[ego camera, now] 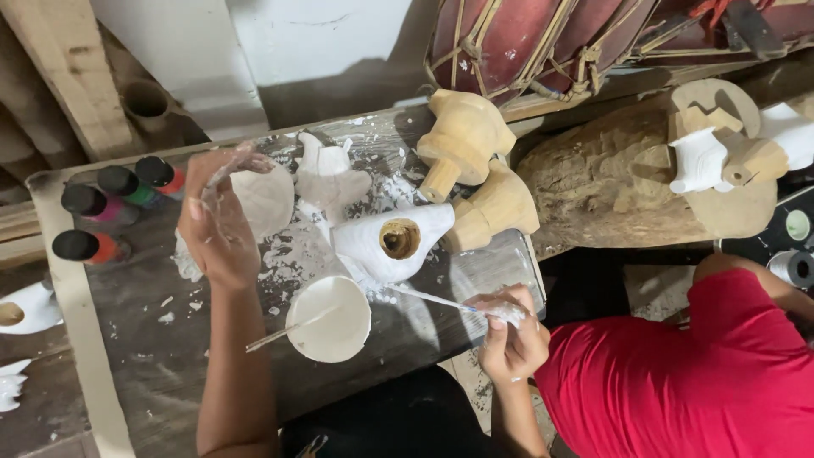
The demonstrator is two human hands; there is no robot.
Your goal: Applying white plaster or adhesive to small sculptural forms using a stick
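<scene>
- The left hand [222,222] is bare, with no glove, ring or watch, and is smeared and flecked with white paint across fingers and back.
- The left forearm is bare to the frame's lower edge, with no sleeve showing.
- The right hand [511,337] is also bare, white paint caked on the fingertips and knuckles.
- Just right of the right hand, a bright red garment [678,373] of plain cloth covers the body.

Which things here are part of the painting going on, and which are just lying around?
In use: left hand on white-painted carving; right hand with brush; bowl of white paint; white hollow carving.

Lying about: paint bottles; bare wooden carvings; log; drums.
</scene>
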